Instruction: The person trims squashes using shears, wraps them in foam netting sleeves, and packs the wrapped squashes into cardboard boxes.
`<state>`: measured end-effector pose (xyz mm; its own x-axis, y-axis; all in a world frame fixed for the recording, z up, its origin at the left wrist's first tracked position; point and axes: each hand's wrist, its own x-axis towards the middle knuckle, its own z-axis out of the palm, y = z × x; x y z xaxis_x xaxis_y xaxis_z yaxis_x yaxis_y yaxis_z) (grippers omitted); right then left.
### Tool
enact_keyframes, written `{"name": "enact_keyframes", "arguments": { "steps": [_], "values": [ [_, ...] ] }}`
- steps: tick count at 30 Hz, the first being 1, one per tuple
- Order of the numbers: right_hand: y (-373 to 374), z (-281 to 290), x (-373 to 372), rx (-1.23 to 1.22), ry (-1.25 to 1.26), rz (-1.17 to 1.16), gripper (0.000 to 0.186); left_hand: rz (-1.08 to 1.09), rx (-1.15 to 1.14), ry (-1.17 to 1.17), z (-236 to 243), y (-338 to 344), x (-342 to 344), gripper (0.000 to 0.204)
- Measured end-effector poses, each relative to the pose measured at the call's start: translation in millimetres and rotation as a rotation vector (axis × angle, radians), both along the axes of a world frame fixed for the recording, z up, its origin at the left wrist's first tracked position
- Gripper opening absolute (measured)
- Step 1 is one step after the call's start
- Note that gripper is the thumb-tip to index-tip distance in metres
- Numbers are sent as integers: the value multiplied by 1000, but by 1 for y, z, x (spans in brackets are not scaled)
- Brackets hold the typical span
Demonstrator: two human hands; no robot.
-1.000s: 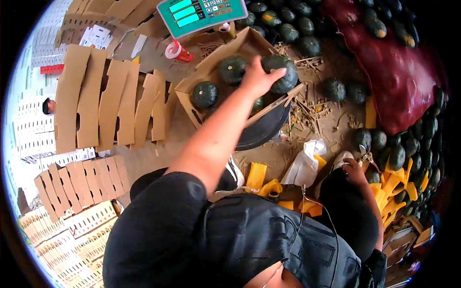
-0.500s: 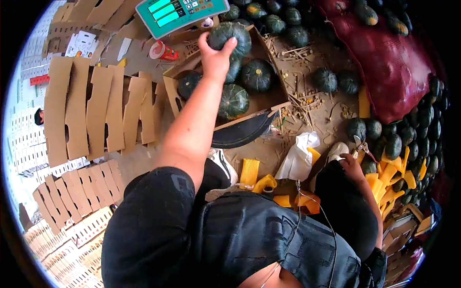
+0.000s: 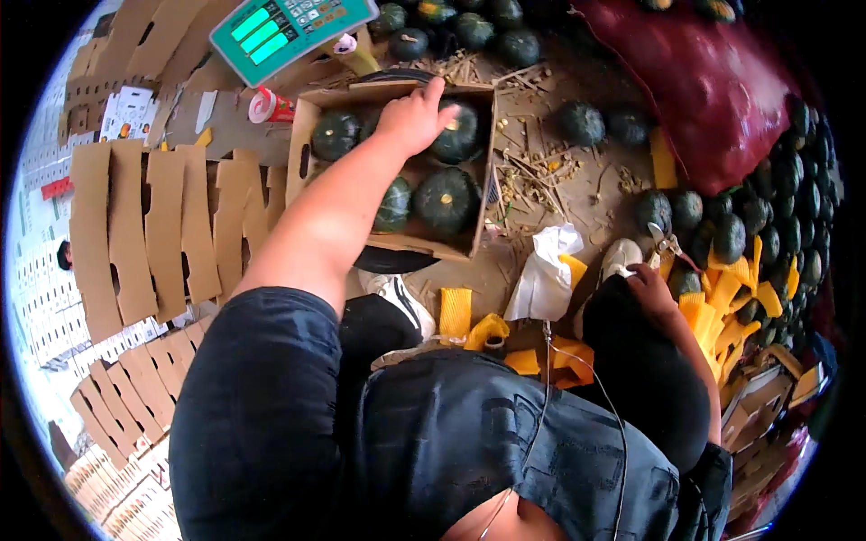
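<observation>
My left hand (image 3: 413,119) reaches over a cardboard box (image 3: 301,162) of dark green squashes (image 3: 446,203), fingers apart, touching or just above the squash (image 3: 456,142) at the upper right; part of the contents is hidden behind my arm. My right hand (image 3: 646,285) rests by my right knee and shoe, fingers loosely bent and apart. Shears (image 3: 663,243) with red handles lie just beyond it. The box sits on a dark, round-edged base (image 3: 396,262).
Green scale display (image 3: 289,32) and red cup (image 3: 272,106) stand beyond. Folded cartons (image 3: 126,225) line the left, a person's head (image 3: 65,255) behind them. Squashes (image 3: 785,171) and a red mesh sack (image 3: 699,108) fill the right. Yellow foam nets (image 3: 456,314) and white paper (image 3: 541,275) lie near my feet.
The squash my left hand gripped and lifted half a second ago is down among the others, and the fingers have loosened. The box sits squarer. My right hand stays by my knee.
</observation>
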<state>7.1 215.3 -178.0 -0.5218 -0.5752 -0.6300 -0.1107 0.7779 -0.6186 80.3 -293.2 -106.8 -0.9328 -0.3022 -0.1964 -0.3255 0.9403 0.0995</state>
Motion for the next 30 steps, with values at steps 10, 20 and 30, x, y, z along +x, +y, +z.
{"name": "enact_keyframes", "arguments": {
  "steps": [10, 20, 30],
  "values": [
    [48, 36, 31, -45, 36, -617, 26, -190, -172, 131, -29, 13, 32, 83],
    [125, 62, 52, 805, 602, -619, 98, 84, -148, -106, -6, -27, 71, 63],
    [175, -25, 70, 138, 474, -682, 77, -84, 272, 289, 77, 67, 161, 45]
  ]
}}
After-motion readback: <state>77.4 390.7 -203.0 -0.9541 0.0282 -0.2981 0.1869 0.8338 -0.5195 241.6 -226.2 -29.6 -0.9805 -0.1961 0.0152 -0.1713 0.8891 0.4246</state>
